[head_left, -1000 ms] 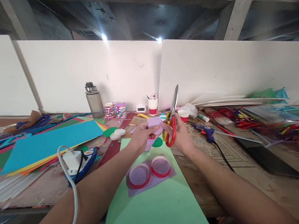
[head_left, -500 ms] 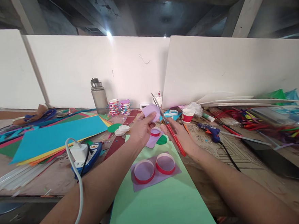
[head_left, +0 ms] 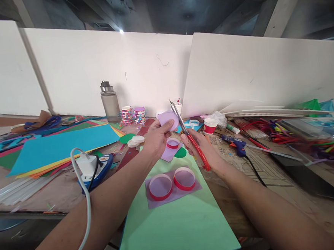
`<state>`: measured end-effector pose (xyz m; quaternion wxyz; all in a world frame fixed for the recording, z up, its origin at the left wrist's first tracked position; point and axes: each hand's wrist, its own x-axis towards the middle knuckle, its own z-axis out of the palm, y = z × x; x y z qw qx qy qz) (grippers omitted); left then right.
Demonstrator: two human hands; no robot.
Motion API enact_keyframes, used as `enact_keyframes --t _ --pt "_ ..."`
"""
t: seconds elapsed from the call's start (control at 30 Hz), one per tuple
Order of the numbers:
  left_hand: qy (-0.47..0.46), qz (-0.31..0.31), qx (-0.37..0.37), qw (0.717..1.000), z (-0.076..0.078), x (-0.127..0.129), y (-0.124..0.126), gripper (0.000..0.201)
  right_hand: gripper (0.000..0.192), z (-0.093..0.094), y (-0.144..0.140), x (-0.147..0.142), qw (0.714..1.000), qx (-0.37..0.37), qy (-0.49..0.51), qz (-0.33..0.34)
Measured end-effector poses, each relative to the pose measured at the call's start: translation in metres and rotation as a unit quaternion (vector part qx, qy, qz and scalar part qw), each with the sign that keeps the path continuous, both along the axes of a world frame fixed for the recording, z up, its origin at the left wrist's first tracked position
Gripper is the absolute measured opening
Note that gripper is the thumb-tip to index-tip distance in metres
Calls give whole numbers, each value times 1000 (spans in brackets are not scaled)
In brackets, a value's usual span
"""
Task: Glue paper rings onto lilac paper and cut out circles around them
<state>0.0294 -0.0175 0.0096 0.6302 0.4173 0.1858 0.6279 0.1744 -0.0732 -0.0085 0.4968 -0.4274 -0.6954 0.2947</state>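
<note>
Left hand (head_left: 156,139) pinching lilac paper disc (head_left: 168,120), right hand (head_left: 201,147) gripping red-handled scissors (head_left: 189,136), blades parted at disc's edge: trimming step.

Just one view here, a camera worn on the person's head, looking forward and slightly down across the cluttered wooden worktable (head_left: 274,193). Both forearms come in from the bottom corners, so it sits close behind the hands, which meet near the middle of the frame. It faces the white foam-board panels (head_left: 252,77) along the table's far edge, and the wide lens also catches the grey concrete ceiling beams (head_left: 276,7). With only one camera, there's no overlap to speak of.
</note>
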Motion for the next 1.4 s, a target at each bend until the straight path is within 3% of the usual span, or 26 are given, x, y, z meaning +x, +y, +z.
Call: enact_keyframes --t 0.33,1.07,1.4 --pt "17 -1 13 1000 -1 -1 2 38 30 -5 4 2 1000 -7 -12 -16" --pt "80 -32 37 996 9 -16 11 34 37 6 -1 4 998 4 -58 -30" --pt "118 -63 55 990 11 -21 12 32 39 12 -3 5 992 46 -109 -48"
